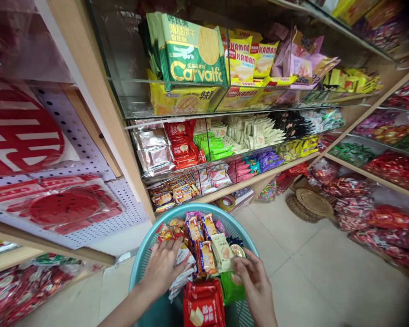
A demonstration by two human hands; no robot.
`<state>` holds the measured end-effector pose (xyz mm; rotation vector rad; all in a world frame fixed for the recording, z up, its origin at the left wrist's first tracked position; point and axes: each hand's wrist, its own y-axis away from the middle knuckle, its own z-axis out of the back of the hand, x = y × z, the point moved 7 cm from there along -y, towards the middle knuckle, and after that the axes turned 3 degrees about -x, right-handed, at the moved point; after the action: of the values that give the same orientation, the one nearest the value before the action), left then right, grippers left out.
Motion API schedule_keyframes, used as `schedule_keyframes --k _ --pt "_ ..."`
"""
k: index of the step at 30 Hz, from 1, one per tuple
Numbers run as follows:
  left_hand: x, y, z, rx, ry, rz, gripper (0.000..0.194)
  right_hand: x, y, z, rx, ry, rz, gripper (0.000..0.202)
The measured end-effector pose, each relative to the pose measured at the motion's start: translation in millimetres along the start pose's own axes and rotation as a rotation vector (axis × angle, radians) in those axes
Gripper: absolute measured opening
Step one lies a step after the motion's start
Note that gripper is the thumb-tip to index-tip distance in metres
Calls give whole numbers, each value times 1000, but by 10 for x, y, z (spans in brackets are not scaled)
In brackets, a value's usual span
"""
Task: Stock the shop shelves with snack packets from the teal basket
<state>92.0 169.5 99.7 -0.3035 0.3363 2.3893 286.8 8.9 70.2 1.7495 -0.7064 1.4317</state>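
A teal plastic basket (138,268) of wrapped snacks stands below me. My left hand (163,263) lies open over its left side, fingers spread on white-wrapped packets (184,277). On the right, my right hand (255,279) has loosely bent fingers, apart, with the tips by a cream-coloured packet (221,252) and a round-topped packet (237,251). Just below those fingertips lies a bright green packet (231,288). Orange-and-blue biscuit packets (205,256) fill the middle, and a red packet (203,304) is nearest me. The fingers partly hide the packets under them.
Glass-fronted shelves (197,102) of packaged snacks rise just behind the basket. A pegboard (119,204) with red decorations is at left. Woven trays (313,203) rest on the tiled floor (300,281) at right, near bagged sweets (391,218). A tape roll (227,203) sits under the shelf.
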Motion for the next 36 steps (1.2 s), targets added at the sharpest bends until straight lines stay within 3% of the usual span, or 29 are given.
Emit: schedule_keyframes --k 5,10,16,22,29,36 --pt "-10 95 -129 -19 53 18 59 0 13 -30 2 14 -13 54" --pt "42 43 -43 -7 104 36 55 -29 -8 -10 9 23 -12 55" --pt "72 -408 79 -44 207 68 47 -51 -31 -18 26 40 -13 58" --pt "60 -811 -48 36 127 126 49 -103 -49 27 57 24 -32 58" --pt "23 -759 -159 90 169 130 66 -168 -89 127 44 -4 3 51" --pt "13 -767 -173 54 273 136 59 -153 -83 50 62 34 -24 50"
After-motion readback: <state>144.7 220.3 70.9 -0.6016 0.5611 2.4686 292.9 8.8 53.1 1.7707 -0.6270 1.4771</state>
